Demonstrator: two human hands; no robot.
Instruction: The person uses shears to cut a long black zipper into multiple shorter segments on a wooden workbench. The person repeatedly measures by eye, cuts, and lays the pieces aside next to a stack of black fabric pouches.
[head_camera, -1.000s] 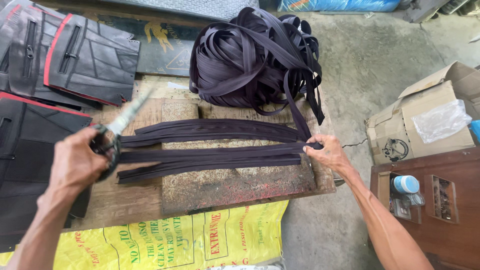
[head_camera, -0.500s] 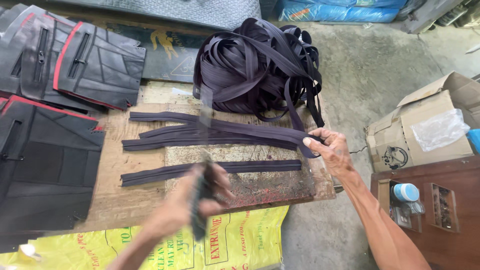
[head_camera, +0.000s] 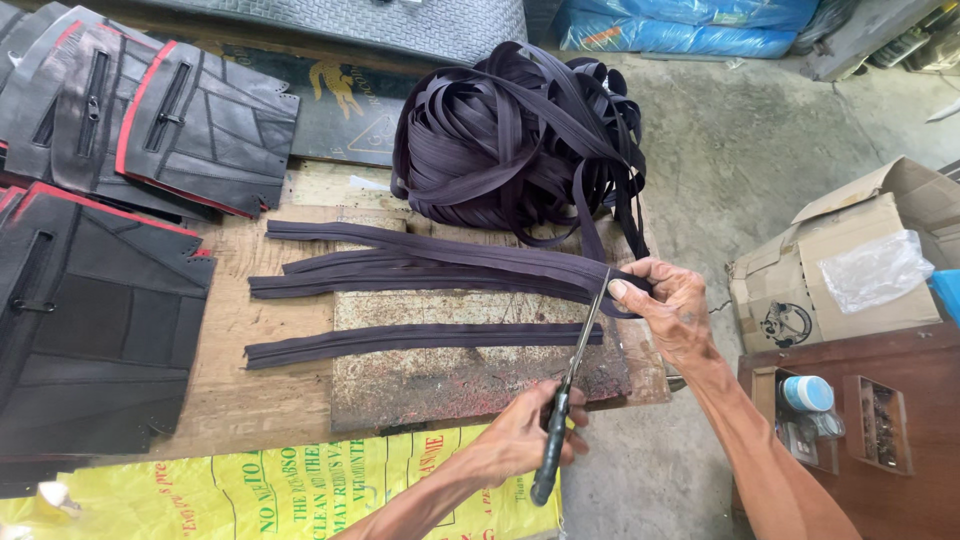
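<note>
On the wooden bench: left hand now back at six o'clock gripping scissors, right hand pinching straps for cutting.

**Bare arms, no sleeves in view**

Both forearms are uncovered from wrist to frame edge. The left hand and right hand wear no gloves, rings or watch. Veins and tendons stand out along lean arms.

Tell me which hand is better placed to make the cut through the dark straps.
Left. The left hand holds the scissors, whose blades already reach the folded dark straps. The right hand is busy pinching the straps' fold at the bench's right edge, so it likely just keeps them steady.
</note>
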